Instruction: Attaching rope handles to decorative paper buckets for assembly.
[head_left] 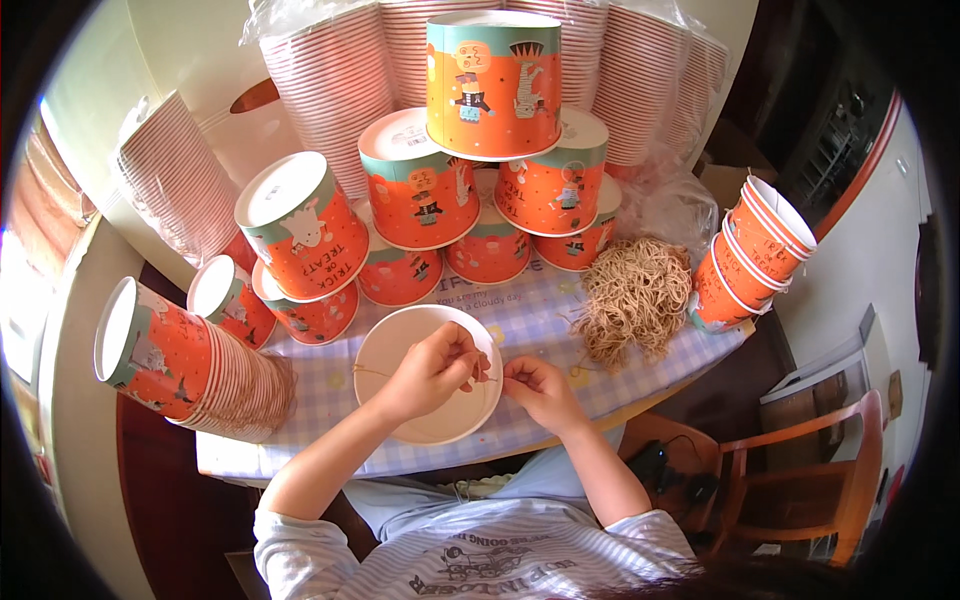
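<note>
An open paper bucket point(424, 425), its white inside facing up, stands in front of me at the table's near edge. Over its mouth my left hand point(437, 372) is closed in a pinch. A thin tan twine point(372, 371) runs from the bucket's left rim toward that hand. At the right rim my right hand point(543, 392) pinches with thumb and forefinger, and a short thin strand shows between the two hands. Their fingers hide most of that strand. Just beyond the right hand lies a tangled heap of tan twine point(636, 300).
Upside-down orange and green paper buckets point(494, 90) are piled in a pyramid behind. Nested buckets lean at the left point(190, 365) and stand at the right point(752, 255). Plastic-wrapped stacks point(330, 90) line the back. A checked cloth point(330, 400) covers the table; a wooden chair point(800, 480) stands right.
</note>
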